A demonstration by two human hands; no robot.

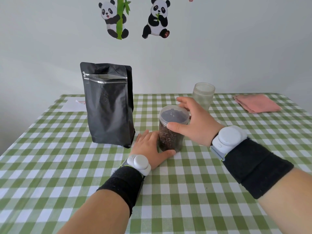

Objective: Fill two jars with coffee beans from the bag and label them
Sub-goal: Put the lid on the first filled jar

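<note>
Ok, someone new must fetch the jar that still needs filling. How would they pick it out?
On the checked table, look right of the black bag. The empty jar stands just behind the right hand. Unlike the full jar that hand and the left hand grip, it holds no beans and has no lid.

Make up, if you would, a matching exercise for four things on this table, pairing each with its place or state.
Things:
1. black bag
2. bean jar
3. second jar
4. pink cloth

Places or states:
A. folded flat at the far right of the table
B. empty and open-topped, behind the right hand
C. standing upright, left of the bean jar
D. filled, held low by the left hand and at the top by the right hand

Pairs: 1-C, 2-D, 3-B, 4-A.
</note>
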